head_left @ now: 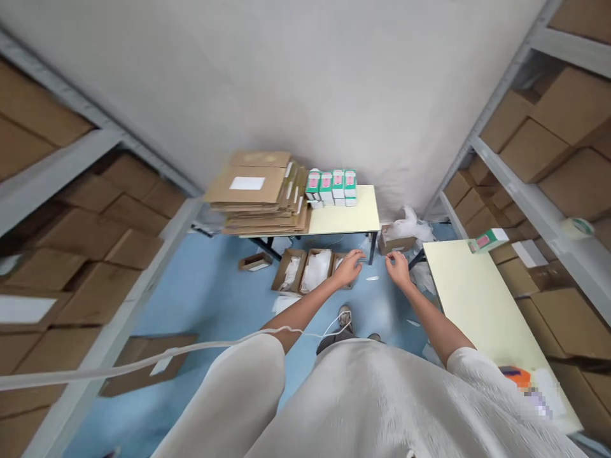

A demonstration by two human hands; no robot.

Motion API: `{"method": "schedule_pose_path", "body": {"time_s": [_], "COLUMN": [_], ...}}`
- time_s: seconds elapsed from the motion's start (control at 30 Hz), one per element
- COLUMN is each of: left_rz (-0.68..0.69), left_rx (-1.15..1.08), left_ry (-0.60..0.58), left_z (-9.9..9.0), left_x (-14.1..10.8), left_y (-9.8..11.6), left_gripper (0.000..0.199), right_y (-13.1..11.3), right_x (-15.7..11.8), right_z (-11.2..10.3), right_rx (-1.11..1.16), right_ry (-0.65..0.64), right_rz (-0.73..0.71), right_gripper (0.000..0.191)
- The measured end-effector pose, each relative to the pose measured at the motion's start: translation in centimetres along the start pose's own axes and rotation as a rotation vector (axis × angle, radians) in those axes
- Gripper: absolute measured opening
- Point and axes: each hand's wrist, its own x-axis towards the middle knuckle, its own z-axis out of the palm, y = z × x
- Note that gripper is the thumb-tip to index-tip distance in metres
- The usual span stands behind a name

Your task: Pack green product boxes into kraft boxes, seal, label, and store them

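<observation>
My left hand [349, 268] hangs in the air in front of the cream table [344, 219], above the open cartons on the floor. Its fingers reach forward, slightly apart, with nothing seen in them. A short gap to the right is my right hand [397, 267], also in the air, its fingers loosely bent and nothing visible in them. On the cream table stand several green and white boxes [338, 184] with pink labels, beside a stack of flattened cardboard boxes [258, 184]. A white cable [210, 345] crosses my left arm.
Open cartons [301, 289] holding white wrapping stand on the blue floor [200, 286]. At right, a second table [458, 280] carries one green and white box [487, 240] and an orange item [518, 376]. Shelves of brown cartons [573, 108] line both sides.
</observation>
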Motion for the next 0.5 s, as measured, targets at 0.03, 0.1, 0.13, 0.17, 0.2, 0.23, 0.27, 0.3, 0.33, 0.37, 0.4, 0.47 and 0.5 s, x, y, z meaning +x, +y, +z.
{"method": "schedule_pose_path", "body": {"time_s": [0.03, 0.1, 0.13, 0.17, 0.2, 0.23, 0.27, 0.3, 0.33, 0.37, 0.4, 0.47, 0.5], "left_rz": [-0.022, -0.057, -0.07, -0.082, -0.092, -0.1, -0.108, -0.115, -0.123, -0.131, -0.139, -0.152, -0.156], "left_rx": [0.011, 0.031, 0.039, 0.046, 0.051, 0.056, 0.061, 0.065, 0.068, 0.07, 0.072, 0.074, 0.074], "left_ry": [0.028, 0.078, 0.1, 0.123, 0.145, 0.168, 0.19, 0.211, 0.23, 0.244, 0.254, 0.272, 0.281], "left_z": [-1.1, -3.2, -4.2, -5.3, -6.3, -7.4, -8.4, -9.4, -10.5, -11.5, -12.5, -14.6, -15.8], "left_x": [-1.1, -2.9, -3.7, -4.3, -4.9, -5.5, -6.0, -6.5, -6.9, -7.3, -7.6, -8.2, -8.4], "left_y": [-0.3, -1.1, -1.6, -2.1, -2.7, -3.3, -4.0, -4.8, -5.6, -6.5, -7.4, -9.6, -10.7], "left_gripper": [0.039, 0.039, 0.039, 0.04, 0.04, 0.04, 0.04, 0.04, 0.039, 0.039, 0.04, 0.039, 0.039], "right_y": [-1.3, -3.8, -5.1, -6.5, -7.8, -9.2, -10.5, -11.9, -13.3, -14.6, -16.0, -18.7, -20.1], "right_x": [0.4, 1.2, 1.7, 2.3, 2.9, 3.5, 4.1, 4.8, 5.5, 6.2, 6.9, 8.3, 9.0], "right_z": [0.8, 2.2, 2.9, 3.6, 4.2, 4.9, 5.5, 6.2, 6.9, 7.7, 8.4, 10.2, 11.1], "right_rx": [0.004, 0.019, 0.028, 0.035, 0.039, 0.041, 0.041, 0.042, 0.045, 0.051, 0.058, 0.068, 0.069], "right_ry": [-0.023, -0.063, -0.078, -0.09, -0.101, -0.109, -0.116, -0.121, -0.13, -0.14, -0.15, -0.166, -0.174], "right_rz": [-0.035, -0.105, -0.138, -0.169, -0.198, -0.225, -0.249, -0.271, -0.295, -0.319, -0.343, -0.382, -0.396], "right_gripper": [0.017, 0.016, 0.016, 0.016, 0.017, 0.017, 0.017, 0.017, 0.017, 0.017, 0.017, 0.018, 0.018]}}
